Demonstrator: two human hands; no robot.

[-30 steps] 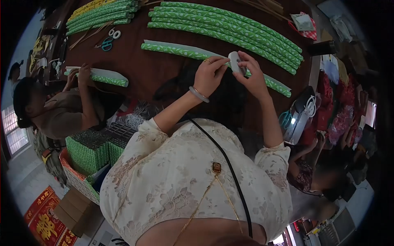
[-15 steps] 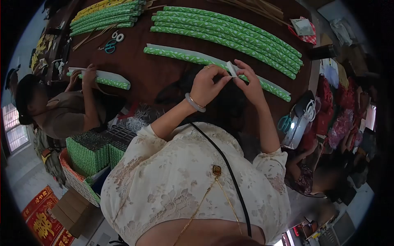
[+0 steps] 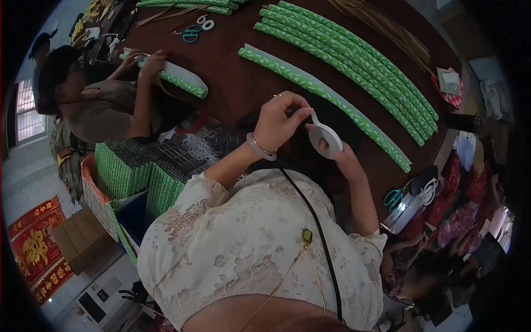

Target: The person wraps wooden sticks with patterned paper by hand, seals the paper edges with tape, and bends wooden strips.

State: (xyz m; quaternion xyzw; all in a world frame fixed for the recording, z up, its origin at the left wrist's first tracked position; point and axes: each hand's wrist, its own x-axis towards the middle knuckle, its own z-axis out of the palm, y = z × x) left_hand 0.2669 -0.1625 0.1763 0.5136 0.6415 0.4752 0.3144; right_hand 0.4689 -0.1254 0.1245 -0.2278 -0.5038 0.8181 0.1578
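Observation:
My right hand (image 3: 349, 161) grips a roll of white tape (image 3: 333, 136) by its edge, its flat side and hole facing me. A short strip runs up from the roll to my left hand (image 3: 279, 123), whose thumb and index finger pinch its free end. Both hands are above the near edge of the table. Just beyond them lies a long green patterned roll (image 3: 321, 95) with a pale strip along its far side. Several more green patterned rolls (image 3: 354, 66) lie side by side further back.
To the left, a co-worker (image 3: 105, 105) holds a shorter green roll (image 3: 185, 83). Teal-handled scissors (image 3: 191, 34) and small white tape rolls lie beyond. Another pair of scissors (image 3: 393, 199) is at right. A basket (image 3: 102, 191) holds green patterned stacks.
My right hand has turned and lowered, so the tape roll now faces me broadside. My hands are further apart, with a strip between them. The view has shifted left.

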